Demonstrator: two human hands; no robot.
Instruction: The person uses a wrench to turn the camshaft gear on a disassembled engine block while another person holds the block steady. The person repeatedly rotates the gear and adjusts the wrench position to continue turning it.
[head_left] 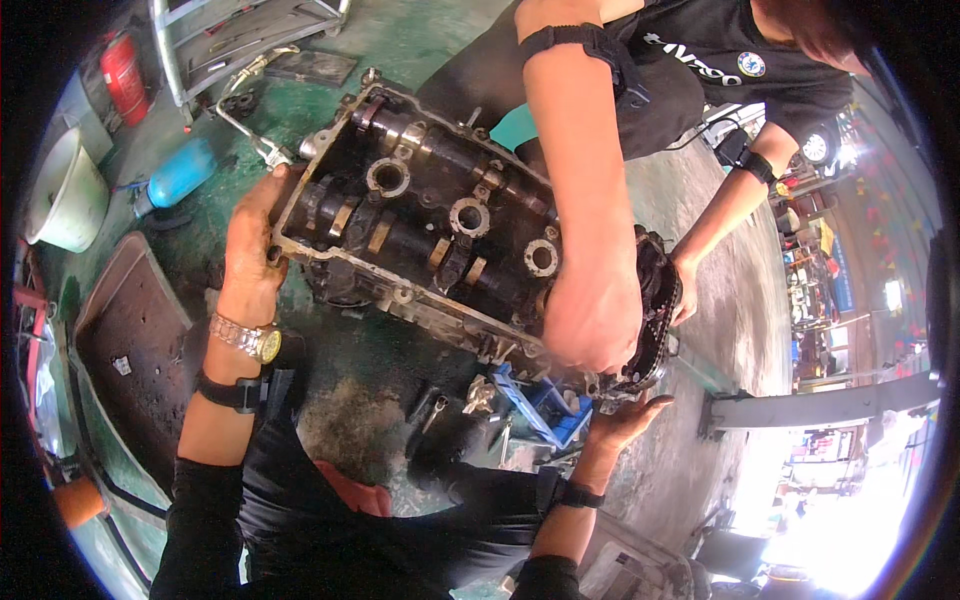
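Observation:
An oily engine cylinder head (pixel 395 230) with camshafts and a chain end spans the middle of the view, tilted down to the right. My left hand (pixel 253 225) grips its left end. My right hand (pixel 620 425) holds the lower right end from beneath, thumb out, fingers partly hidden. A co-worker's hand (pixel 590 315) reaches over the right end, fingertips hidden; that person's other hand (pixel 685 295) is at the far right edge of the part.
At left are a red extinguisher (pixel 124 85), white bucket (pixel 65 190), blue cylinder (pixel 180 175) and grimy tray (pixel 130 350). A metal frame (pixel 170 40) stands behind. Below lie a blue holder (pixel 545 410) and tools (pixel 435 410). A grey beam (pixel 810 415) runs at right.

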